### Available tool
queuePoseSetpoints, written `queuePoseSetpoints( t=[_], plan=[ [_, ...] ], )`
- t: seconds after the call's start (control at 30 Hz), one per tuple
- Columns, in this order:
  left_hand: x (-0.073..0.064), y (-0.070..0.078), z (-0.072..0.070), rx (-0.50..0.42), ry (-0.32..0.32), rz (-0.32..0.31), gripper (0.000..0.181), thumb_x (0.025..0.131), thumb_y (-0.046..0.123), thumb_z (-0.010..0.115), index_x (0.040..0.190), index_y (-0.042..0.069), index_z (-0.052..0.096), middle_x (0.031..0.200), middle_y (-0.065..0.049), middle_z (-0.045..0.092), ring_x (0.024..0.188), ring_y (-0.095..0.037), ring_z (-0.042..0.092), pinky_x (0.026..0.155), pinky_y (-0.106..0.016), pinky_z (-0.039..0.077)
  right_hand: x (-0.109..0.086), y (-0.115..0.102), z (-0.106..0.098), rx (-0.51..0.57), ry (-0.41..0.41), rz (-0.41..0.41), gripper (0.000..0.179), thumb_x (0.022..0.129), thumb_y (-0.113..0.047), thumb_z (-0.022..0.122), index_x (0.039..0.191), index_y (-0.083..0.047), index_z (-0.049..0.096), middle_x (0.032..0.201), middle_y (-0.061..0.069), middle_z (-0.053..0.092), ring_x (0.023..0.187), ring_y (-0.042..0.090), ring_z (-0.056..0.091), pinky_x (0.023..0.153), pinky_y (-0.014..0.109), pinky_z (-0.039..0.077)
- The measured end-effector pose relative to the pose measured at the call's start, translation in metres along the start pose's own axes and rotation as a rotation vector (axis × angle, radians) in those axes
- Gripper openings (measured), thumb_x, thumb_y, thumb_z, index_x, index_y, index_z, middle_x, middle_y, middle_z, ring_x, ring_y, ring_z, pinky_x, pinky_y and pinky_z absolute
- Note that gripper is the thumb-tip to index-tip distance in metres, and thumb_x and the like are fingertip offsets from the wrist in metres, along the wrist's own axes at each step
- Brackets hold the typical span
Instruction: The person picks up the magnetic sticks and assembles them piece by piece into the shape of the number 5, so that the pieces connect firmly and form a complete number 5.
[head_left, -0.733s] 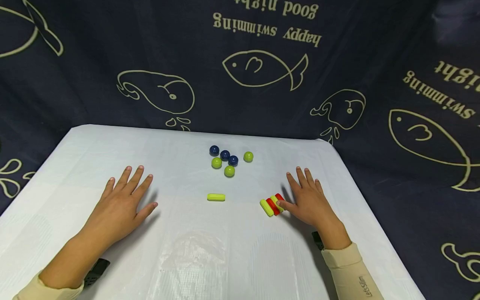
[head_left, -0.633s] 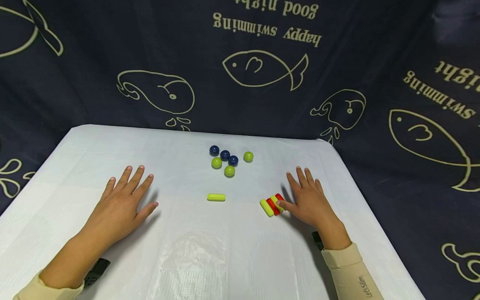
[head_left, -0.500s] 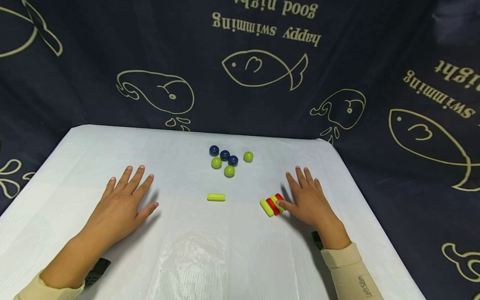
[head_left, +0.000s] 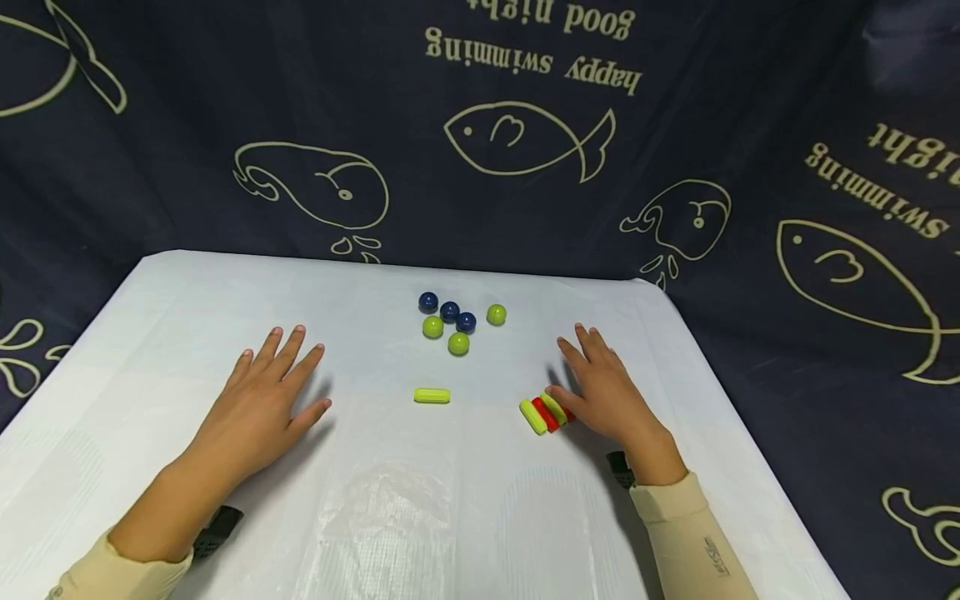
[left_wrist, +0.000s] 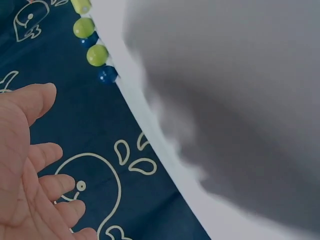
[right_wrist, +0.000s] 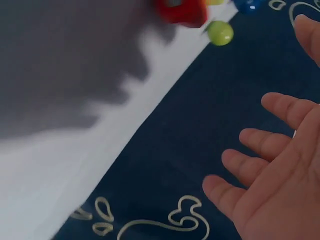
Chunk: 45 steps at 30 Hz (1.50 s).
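Observation:
My left hand (head_left: 258,408) is over the left half of the white table, palm down, fingers spread and holding nothing. To its right lies a lone yellow-green stick (head_left: 432,396), ridged along its length. On the right, my right hand (head_left: 609,398) hovers with fingers extended beside a slanted row of short sticks, two yellow (head_left: 533,417) and two red (head_left: 545,414). Its thumb overlaps the row and partly hides the far red stick. In the right wrist view, a red stick (right_wrist: 182,11) shows blurred at the top, and the fingers (right_wrist: 265,145) hold nothing.
Toward the table's (head_left: 360,333) back middle sit three dark blue balls (head_left: 450,312) and three green balls (head_left: 459,343), one green ball (head_left: 497,314) apart on the right. Behind the table hangs a dark cloth (head_left: 405,100) with fish and whale drawings. Dark devices (head_left: 217,532) show under both wrists.
Both hands have moved inward, the left one to the right and the right one to the left, its thumb shifting across the row. The sticks and balls have stayed put.

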<state>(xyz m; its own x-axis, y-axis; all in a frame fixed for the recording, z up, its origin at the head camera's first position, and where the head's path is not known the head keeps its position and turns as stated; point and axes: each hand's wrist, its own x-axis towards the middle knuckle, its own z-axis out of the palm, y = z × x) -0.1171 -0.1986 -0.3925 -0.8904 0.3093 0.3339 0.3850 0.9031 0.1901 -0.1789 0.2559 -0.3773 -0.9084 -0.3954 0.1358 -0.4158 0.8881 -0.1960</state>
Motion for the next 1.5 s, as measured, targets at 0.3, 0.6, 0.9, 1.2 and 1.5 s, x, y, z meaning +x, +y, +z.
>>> queuePoseSetpoints(
  t=[0.3,0.6,0.9,1.2,1.5],
  plan=[
    [0.025,0.014,0.011,-0.285,-0.113,-0.021,0.069,0.094,0.035,0.068,0.149,0.003,0.041,0.158,-0.021,0.027,0.145,-0.043,0.022,0.11,-0.061,0.024,0.031,-0.023,-0.002,0.246,-0.064,0.009,0.07,0.092,-0.035,0.071,0.15,-0.009,0.042,0.16,0.017,0.026,0.145,0.036,0.026,0.111,0.055,0.029],
    [0.044,0.035,0.031,-0.5,-0.167,-0.04,0.062,0.093,0.028,0.071,0.144,0.001,0.048,0.145,-0.019,0.048,0.136,-0.038,0.041,0.109,-0.055,0.032,0.063,-0.042,0.013,0.521,-0.093,-0.012,0.053,0.096,-0.018,0.067,0.145,-0.009,0.049,0.149,0.008,0.045,0.131,0.03,0.046,0.104,0.05,0.041],
    [0.059,0.066,0.04,-0.561,-0.195,-0.009,0.051,0.092,0.02,0.072,0.137,0.002,0.057,0.133,-0.016,0.058,0.127,-0.036,0.051,0.105,-0.053,0.038,0.087,-0.063,0.032,0.612,-0.141,0.052,0.047,0.097,-0.021,0.066,0.142,-0.013,0.054,0.143,0.003,0.051,0.126,0.025,0.052,0.1,0.047,0.044],
    [0.073,0.079,0.052,-0.547,-0.255,-0.052,0.047,0.091,0.018,0.07,0.134,0.0,0.059,0.131,-0.019,0.058,0.126,-0.037,0.051,0.105,-0.052,0.038,0.102,-0.074,0.048,0.59,-0.141,0.13,0.043,0.096,-0.019,0.067,0.138,-0.013,0.058,0.135,0.002,0.058,0.112,0.023,0.058,0.091,0.042,0.049],
    [0.078,0.079,0.069,-0.609,-0.314,-0.153,0.043,0.091,0.016,0.07,0.13,0.002,0.062,0.128,-0.017,0.061,0.121,-0.035,0.055,0.103,-0.05,0.04,0.109,-0.074,0.059,0.541,-0.127,0.074,0.041,0.094,-0.013,0.068,0.134,-0.009,0.061,0.133,0.007,0.06,0.11,0.024,0.061,0.094,0.04,0.048]
  ],
)
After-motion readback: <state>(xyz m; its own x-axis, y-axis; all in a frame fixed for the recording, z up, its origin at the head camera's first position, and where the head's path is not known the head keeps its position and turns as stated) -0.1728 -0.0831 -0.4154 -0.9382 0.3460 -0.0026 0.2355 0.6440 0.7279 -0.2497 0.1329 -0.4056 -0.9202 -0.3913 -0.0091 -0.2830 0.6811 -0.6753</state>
